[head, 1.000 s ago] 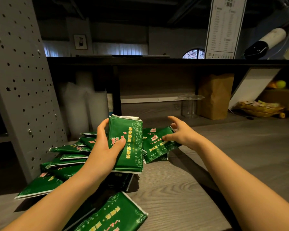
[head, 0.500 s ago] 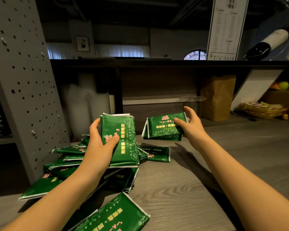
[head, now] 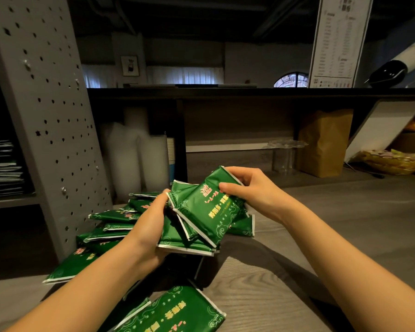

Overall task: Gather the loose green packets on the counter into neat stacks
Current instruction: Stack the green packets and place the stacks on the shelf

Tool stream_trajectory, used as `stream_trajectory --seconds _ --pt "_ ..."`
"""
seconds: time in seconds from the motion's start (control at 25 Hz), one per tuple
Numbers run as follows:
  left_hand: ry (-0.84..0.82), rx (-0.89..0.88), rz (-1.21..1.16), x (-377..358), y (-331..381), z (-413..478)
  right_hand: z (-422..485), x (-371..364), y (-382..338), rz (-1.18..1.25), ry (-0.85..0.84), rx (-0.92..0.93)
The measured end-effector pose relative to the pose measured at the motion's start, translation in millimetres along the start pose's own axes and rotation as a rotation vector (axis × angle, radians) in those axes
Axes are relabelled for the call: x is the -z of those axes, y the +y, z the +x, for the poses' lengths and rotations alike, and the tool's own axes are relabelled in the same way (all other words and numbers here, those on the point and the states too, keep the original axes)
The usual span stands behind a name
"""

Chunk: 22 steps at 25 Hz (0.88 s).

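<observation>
Head view sets the top packet (head: 209,209) at centre frame, its long axis slanting from lower left to upper right, askew across the bundle (head: 177,239) beneath it. The right hand (head: 252,190) pinches its upper-right end, thumb on the printed face, fingers curled behind. Just to the left, the left hand (head: 149,226) grips the bundle by its left edge, fingertips mostly hidden, above the counter (head: 321,236). Squaring up likely means turning the packet onto the bundle's axis, and the right hand is better placed for that. Loose packets (head: 110,216) lie heaped left of centre.
</observation>
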State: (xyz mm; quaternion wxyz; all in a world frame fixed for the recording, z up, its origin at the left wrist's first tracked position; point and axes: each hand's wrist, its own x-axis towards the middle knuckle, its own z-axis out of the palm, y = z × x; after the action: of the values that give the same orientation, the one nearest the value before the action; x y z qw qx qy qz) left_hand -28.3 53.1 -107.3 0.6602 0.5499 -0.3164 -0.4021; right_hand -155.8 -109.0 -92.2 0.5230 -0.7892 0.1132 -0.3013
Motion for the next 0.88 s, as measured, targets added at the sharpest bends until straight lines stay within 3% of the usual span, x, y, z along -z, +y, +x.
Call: stream_trajectory --seconds 0.16,0.28,0.36,0.44,0.52,0.6,0.72,0.88 --pt "-0.011 -0.116 0.128 0 0 4 -1 -1 0 -0.009 -0.016 -0.014" --pt "0.078 -0.129 0.204 -2 -3 2 2 -11 2 -0.165 0.227 0.034" --pt "0.157 -0.24 0.239 0 -4 0 4 -20 4 -0.054 0.371 -0.074" --pt "0.209 -0.373 0.269 2 -2 0 4 -31 5 0.226 0.271 -0.292" --pt "0.234 -0.442 0.253 2 0 2 2 -44 5 0.367 0.1 -0.398" --pt "0.235 -0.443 0.19 4 -1 5 4 -55 5 0.489 0.066 -0.356" --pt "0.254 -0.443 0.14 6 -2 11 5 -55 1 0.624 0.148 -0.255" --pt "0.289 -0.497 0.184 3 -3 8 4 -55 1 0.623 0.213 -0.231"
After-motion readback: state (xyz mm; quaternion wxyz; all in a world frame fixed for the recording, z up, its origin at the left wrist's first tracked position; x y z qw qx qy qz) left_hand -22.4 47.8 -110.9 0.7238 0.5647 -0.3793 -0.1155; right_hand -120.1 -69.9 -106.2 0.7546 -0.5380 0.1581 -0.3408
